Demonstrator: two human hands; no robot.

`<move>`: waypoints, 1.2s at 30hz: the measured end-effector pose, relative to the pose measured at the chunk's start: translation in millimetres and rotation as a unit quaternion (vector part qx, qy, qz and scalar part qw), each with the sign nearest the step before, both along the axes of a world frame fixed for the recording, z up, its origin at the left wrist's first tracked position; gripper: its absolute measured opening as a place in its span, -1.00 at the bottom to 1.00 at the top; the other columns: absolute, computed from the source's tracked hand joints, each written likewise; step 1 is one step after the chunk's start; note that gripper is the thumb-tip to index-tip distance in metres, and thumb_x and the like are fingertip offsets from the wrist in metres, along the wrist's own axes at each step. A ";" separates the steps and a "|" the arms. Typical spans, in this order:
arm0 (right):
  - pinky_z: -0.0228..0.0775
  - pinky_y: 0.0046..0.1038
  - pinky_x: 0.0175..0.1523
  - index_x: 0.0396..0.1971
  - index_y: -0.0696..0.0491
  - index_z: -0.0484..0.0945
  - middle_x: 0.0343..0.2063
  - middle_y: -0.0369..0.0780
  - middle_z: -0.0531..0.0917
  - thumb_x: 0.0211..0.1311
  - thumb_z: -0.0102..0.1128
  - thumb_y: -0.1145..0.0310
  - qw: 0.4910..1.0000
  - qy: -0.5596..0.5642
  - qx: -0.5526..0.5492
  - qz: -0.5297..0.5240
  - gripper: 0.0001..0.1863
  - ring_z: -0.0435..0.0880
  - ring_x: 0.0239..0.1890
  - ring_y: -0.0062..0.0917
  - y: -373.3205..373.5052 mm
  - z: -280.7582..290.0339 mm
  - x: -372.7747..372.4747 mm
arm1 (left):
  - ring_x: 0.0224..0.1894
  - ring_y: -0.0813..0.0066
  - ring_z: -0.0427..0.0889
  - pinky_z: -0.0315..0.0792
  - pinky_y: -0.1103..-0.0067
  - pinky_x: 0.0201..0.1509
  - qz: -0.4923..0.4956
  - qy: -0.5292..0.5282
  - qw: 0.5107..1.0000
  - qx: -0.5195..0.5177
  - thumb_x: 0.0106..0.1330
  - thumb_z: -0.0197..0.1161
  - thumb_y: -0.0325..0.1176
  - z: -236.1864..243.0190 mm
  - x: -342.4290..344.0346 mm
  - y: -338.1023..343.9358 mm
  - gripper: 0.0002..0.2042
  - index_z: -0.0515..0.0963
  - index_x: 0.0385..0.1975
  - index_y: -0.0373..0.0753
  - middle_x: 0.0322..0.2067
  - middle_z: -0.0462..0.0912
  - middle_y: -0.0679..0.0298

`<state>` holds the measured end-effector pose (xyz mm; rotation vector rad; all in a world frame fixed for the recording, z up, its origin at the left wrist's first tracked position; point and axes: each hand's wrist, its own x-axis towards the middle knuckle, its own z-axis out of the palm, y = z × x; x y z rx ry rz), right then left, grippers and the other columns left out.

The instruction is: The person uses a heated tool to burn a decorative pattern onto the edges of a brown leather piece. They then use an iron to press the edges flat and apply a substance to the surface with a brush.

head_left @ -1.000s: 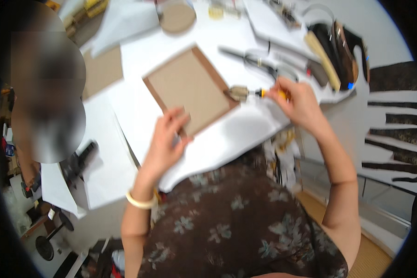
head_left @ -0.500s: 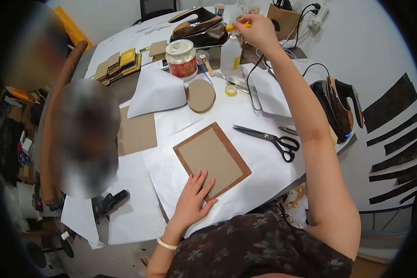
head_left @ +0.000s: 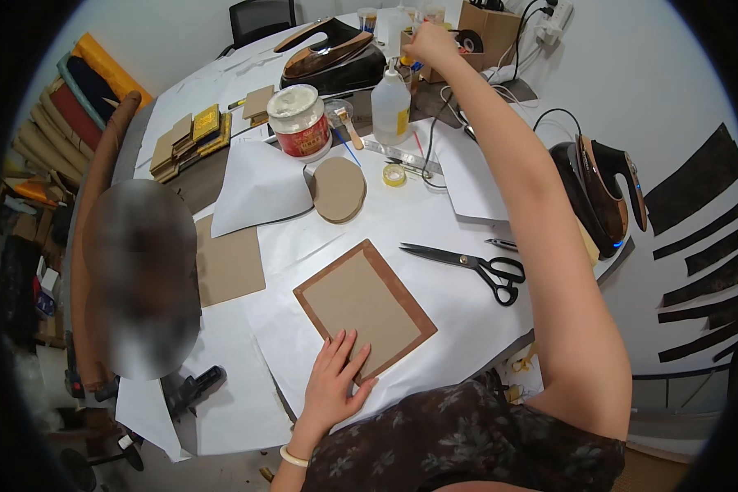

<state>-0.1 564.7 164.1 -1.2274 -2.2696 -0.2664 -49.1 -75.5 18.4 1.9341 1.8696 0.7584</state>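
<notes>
My left hand (head_left: 334, 377) lies flat, fingers stretched, on the lower left edge of a tan board panel (head_left: 361, 299) framed by brown leather-like borders. My right hand (head_left: 431, 46) is stretched far out to the back of the table, fingers pinched. A bit of a yellow-handled tool (head_left: 405, 61) shows at its fingertips, behind the clear squeeze bottle (head_left: 391, 107); the rest of the tool is hidden. Black-handled scissors (head_left: 476, 266) lie to the right of the panel. Behind it are a tan round board (head_left: 339, 190) and a roll of yellow tape (head_left: 394, 175).
A white-lidded jar (head_left: 298, 123) stands by an iron (head_left: 334, 61) at the back. Another iron (head_left: 599, 193) rests at the right. White paper (head_left: 262, 184) and a tan board (head_left: 231, 262) lie left. A blurred shape covers the left edge. Cords run at the back right.
My right hand has moved slightly left and lower, and the yellow handle, plainly visible before, now mostly disappears. My left hand stays on the panel. The whole view has shifted a little.
</notes>
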 end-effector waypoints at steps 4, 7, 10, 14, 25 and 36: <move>0.74 -0.19 -0.04 -0.32 0.24 0.82 -0.36 0.00 0.85 0.33 0.41 -0.05 0.995 0.027 -0.079 -0.054 -0.46 0.89 -0.23 -0.24 24.1 -35.3 -23.6 | 0.58 -0.08 0.31 0.20 0.05 0.62 -0.009 0.007 1.000 0.007 0.34 0.51 -0.17 0.7 -1.0 6.0 -0.40 0.59 0.38 -0.15 0.53 0.38 0.00; 0.72 -0.20 -0.06 -0.23 0.27 0.80 -0.33 0.03 0.84 0.39 0.36 -0.08 0.987 -0.012 -0.152 0.047 -0.42 0.89 -0.21 -0.24 29.9 -47.9 -0.5 | 0.58 -0.10 0.32 0.20 0.03 0.62 -0.016 0.001 1.000 0.014 0.34 0.50 -0.19 -2.0 -1.1 9.4 -0.40 0.58 0.39 -0.15 0.53 0.39 -0.01; 0.60 -0.08 0.07 -0.12 0.33 0.71 -0.19 0.12 0.75 0.40 0.34 -0.10 0.980 -0.006 -0.140 0.138 -0.37 0.77 -0.08 -0.09 2.2 -32.2 43.8 | 0.58 -0.12 0.32 0.20 0.02 0.63 -0.003 0.006 1.000 0.007 0.34 0.50 -0.20 -7.7 -1.6 3.4 -0.40 0.58 0.39 -0.15 0.52 0.40 -0.02; 0.43 0.07 0.25 0.03 0.40 0.60 -0.01 0.25 0.63 0.41 0.32 -0.13 0.992 0.079 0.012 0.096 -0.27 0.61 0.09 0.11 -25.8 41.6 212.0 | 0.58 -0.14 0.30 0.17 0.01 0.64 0.009 0.024 1.000 -0.011 0.37 0.45 -0.27 -7.1 1.7 -8.0 -0.41 0.54 0.42 -0.18 0.53 0.37 -0.02; 0.62 -0.43 0.02 0.16 0.28 0.68 -0.10 -0.06 0.81 0.20 0.55 -0.27 0.955 0.106 -0.182 -0.209 -0.12 0.80 -0.11 -0.46 -80.3 -37.8 542.1 | 0.66 -0.02 0.17 0.01 0.10 0.74 -0.018 0.025 0.997 -0.070 0.42 0.34 -0.35 15.1 -19.9 -19.0 -0.43 0.50 0.46 -0.17 0.59 0.28 0.05; 0.58 -0.54 -0.13 0.14 0.17 0.67 -0.25 -0.24 0.75 0.27 0.61 -0.06 0.993 0.100 -0.043 0.056 -0.33 0.73 -0.23 -0.62 -174.2 81.1 417.4 | 0.66 0.04 0.18 -0.07 0.09 0.76 0.023 -0.002 1.000 -0.001 0.53 0.19 -0.45 4.1 -43.8 -23.5 -0.53 0.53 0.43 -0.16 0.55 0.36 0.09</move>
